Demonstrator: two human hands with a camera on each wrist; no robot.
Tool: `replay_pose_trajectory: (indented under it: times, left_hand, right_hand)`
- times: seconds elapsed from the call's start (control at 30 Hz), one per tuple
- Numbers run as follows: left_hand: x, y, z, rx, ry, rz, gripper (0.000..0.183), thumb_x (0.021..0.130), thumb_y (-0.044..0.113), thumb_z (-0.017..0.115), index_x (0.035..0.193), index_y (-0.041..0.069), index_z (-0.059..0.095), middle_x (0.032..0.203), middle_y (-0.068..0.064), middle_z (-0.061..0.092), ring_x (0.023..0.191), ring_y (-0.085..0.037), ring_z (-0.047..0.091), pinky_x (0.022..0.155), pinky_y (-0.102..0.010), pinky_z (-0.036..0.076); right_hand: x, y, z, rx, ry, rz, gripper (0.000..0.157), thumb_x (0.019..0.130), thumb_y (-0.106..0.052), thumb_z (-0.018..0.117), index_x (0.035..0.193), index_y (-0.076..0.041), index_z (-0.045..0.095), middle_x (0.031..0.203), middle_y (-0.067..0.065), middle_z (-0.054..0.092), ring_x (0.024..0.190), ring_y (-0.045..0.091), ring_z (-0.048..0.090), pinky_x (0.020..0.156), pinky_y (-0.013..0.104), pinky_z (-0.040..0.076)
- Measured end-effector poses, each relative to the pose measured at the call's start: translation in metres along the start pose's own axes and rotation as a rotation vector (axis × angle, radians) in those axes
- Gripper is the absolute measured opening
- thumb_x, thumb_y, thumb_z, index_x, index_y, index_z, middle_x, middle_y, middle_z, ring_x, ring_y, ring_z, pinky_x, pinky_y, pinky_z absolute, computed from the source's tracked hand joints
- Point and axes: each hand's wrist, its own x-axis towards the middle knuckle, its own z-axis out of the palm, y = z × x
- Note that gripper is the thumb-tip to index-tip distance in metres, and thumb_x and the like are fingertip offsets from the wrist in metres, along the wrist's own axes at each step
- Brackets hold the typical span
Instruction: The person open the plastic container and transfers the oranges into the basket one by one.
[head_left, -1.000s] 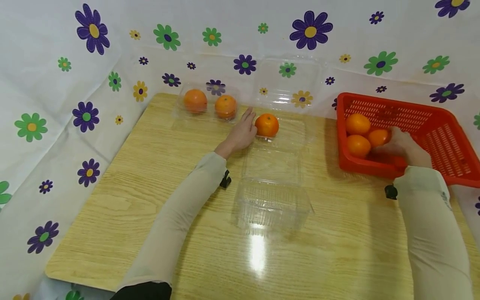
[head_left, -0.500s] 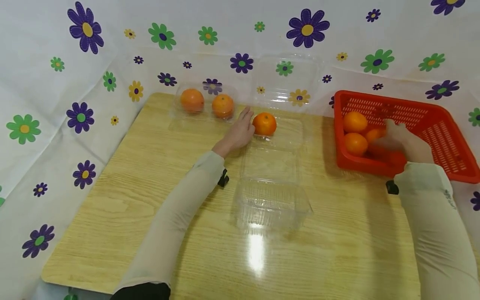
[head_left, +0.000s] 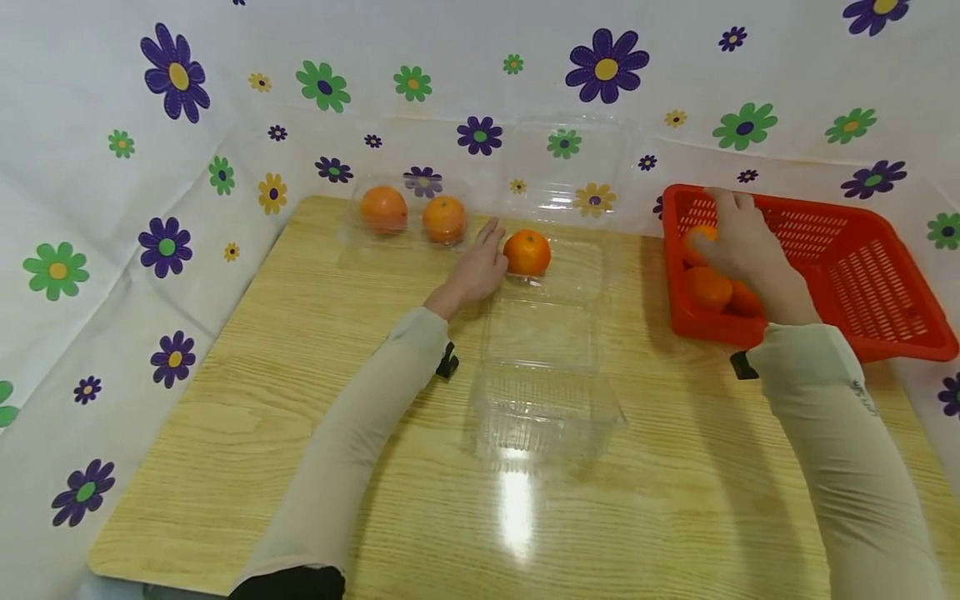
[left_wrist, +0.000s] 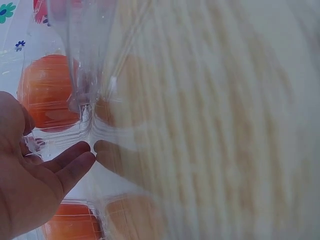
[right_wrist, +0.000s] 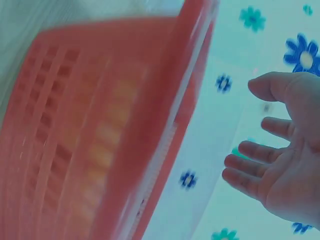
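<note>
In the head view my left hand (head_left: 472, 271) lies at the left side of a clear plastic clamshell box (head_left: 581, 265). Its lid is raised against the cloth, and one orange (head_left: 527, 252) sits in its left half. The left wrist view shows that hand (left_wrist: 37, 180) with extended fingers touching or close to the clear plastic. My right hand (head_left: 750, 246) reaches over the left end of a red plastic basket (head_left: 862, 342), above several oranges (head_left: 708, 289) that it partly covers. Seen from the right wrist, this hand (right_wrist: 280, 150) has spread fingers and holds nothing.
A second clear box (head_left: 351, 242), lid down, stands at the back left with two oranges (head_left: 384, 209) inside. More clear plastic boxes (head_left: 543, 408) lie in the middle of the wooden table (head_left: 300, 400). Flower-patterned cloth (head_left: 420, 50) rises behind.
My right hand has moved left and back inside the basket, from the orange nearer the middle to the one at the back left. The left hand stays by the box.
</note>
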Motion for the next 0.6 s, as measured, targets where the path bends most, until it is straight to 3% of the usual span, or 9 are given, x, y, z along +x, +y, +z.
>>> replay_pose_trajectory:
  times: [0.27,0.47,0.6]
  left_hand:
    - [-0.001,0.000,-0.001,-0.008,0.006,-0.004,0.055,0.099,0.020,0.032,0.151,0.005,0.019,0.160,-0.004,0.000,0.144,-0.022,0.013,0.115,-0.036,0.017]
    - [-0.002,-0.001,-0.001,-0.005,0.000,-0.015,0.055,0.099,0.021,0.032,0.151,0.006,0.019,0.160,-0.003,-0.001,0.144,-0.021,0.013,0.115,-0.036,0.017]
    - [-0.002,-0.001,-0.001,0.005,0.003,-0.007,0.055,0.099,0.021,0.031,0.150,0.005,0.020,0.160,-0.002,-0.001,0.144,-0.022,0.015,0.115,-0.035,0.017]
  right_hand:
    - [0.007,-0.037,0.033,0.026,0.047,-0.110,0.066,0.093,-0.018,0.051,0.150,-0.008,0.019,0.149,0.025,0.020,0.128,0.045,0.028,0.105,0.061,0.026]
    - [0.014,-0.045,0.058,0.075,-0.007,-0.200,0.066,0.092,-0.019,0.053,0.148,-0.005,0.023,0.148,0.027,0.020,0.130,0.045,0.027,0.107,0.059,0.024]
    - [0.019,-0.046,0.075,0.079,-0.071,-0.199,0.068,0.092,-0.021,0.055,0.148,-0.006,0.021,0.148,0.026,0.019,0.130,0.043,0.025,0.107,0.059,0.026]
